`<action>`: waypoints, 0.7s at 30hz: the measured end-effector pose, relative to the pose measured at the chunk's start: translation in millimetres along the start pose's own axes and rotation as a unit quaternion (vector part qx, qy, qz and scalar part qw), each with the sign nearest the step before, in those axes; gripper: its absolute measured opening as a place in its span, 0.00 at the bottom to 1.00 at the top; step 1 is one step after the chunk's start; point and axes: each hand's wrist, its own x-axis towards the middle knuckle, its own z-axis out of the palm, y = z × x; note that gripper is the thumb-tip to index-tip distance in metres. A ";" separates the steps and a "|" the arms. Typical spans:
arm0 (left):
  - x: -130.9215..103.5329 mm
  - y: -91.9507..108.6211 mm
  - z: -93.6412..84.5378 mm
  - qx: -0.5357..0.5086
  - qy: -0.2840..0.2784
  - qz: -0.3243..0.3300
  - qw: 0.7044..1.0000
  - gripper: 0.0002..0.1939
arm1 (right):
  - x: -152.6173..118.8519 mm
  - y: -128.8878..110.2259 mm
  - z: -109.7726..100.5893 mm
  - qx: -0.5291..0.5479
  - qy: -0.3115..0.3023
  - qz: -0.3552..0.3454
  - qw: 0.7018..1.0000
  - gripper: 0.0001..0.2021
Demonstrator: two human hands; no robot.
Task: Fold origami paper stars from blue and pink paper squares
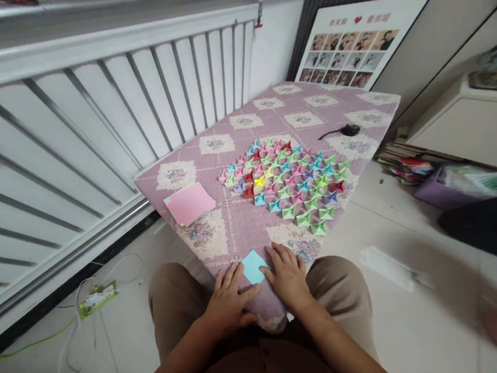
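A light blue square of paper [251, 267] lies with a corner pointing away from me near the table's front end. My left hand [229, 298] rests flat at its left edge, fingers stretched out. On the other side, my right hand [287, 275] has its thumb on the paper's right corner and its fingers spread on the cloth. Farther back stand rows of small folded paper pieces [297, 197] in green, pink, blue, red, yellow and purple. To the left lies a stack of pink paper sheets [190, 204].
A purple floral cloth [238, 222] covers the table. A small black object with a thin tail [350, 130] lies toward the back right. A white radiator [126, 104] runs along the left, and a photo board [349, 45] leans behind. A power strip [99, 299] sits on the floor.
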 end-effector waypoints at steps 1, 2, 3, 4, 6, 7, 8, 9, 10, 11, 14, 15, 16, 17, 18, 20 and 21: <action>-1.0 -0.9 -2.0 0.006 0.000 0.006 1.000 0.37 | 0.1 -0.9 -0.6 0.000 -0.005 0.004 1.000 0.24; -1.7 -1.4 -3.5 0.011 0.002 0.008 1.000 0.37 | -0.3 -1.9 -0.9 0.002 -0.011 0.007 1.000 0.25; -2.1 -1.4 -4.4 0.014 0.004 0.010 1.000 0.38 | -1.1 -2.8 -1.1 0.004 -0.018 0.009 1.000 0.27; -2.2 -1.2 -4.7 0.016 0.005 0.011 1.000 0.39 | -1.9 -3.8 -1.1 0.006 -0.026 0.010 1.000 0.30; -2.1 -0.8 -3.7 0.021 0.006 0.009 1.000 0.40 | -3.4 -5.4 -0.8 0.010 -0.041 0.013 0.999 0.34; -2.0 -0.9 -2.6 0.024 0.006 0.008 1.000 0.40 | -3.8 -6.1 -0.6 0.011 -0.047 0.015 0.999 0.36; -1.9 -1.2 -1.4 0.027 0.006 0.009 1.000 0.40 | -3.8 -6.7 -0.5 0.011 -0.051 0.018 0.998 0.36; -2.0 -1.8 -0.1 0.028 0.007 0.011 1.000 0.40 | -3.6 -7.2 -0.4 0.010 -0.054 0.021 0.998 0.36; -2.2 -2.5 1.1 0.028 0.009 0.014 0.999 0.41 | -3.2 -7.5 -0.3 0.010 -0.055 0.022 0.998 0.36; -2.5 -3.4 2.2 0.026 0.011 0.016 0.999 0.40 | -2.7 -7.8 -0.2 0.010 -0.055 0.023 0.998 0.36; -3.1 -5.8 4.2 0.018 0.015 0.021 0.999 0.40 | -1.8 -7.4 0.0 0.010 -0.050 0.022 0.998 0.35; -3.2 -6.4 4.6 0.017 0.016 0.021 1.000 0.40 | -1.8 -6.5 0.2 0.011 -0.046 0.022 0.999 0.35; -3.2 -6.9 4.8 0.017 0.015 0.021 1.000 0.40 | -1.9 -5.2 0.3 0.013 -0.041 0.020 0.999 0.34; -3.2 -7.2 4.9 0.018 0.014 0.021 1.000 0.40 | -1.8 -3.3 0.5 0.016 -0.035 0.016 0.999 0.33; -3.2 -7.5 5.1 0.018 0.012 0.020 1.000 0.39 | -1.5 -0.7 0.6 0.020 -0.027 0.011 0.999 0.32; -3.0 -8.0 5.4 0.016 0.009 0.018 1.000 0.39 | 0.5 5.8 0.5 0.027 -0.008 0.005 1.000 0.29; -2.9 -8.1 5.6 0.015 0.009 0.018 1.000 0.39 | 2.3 9.6 0.2 0.031 0.001 0.005 1.000 0.28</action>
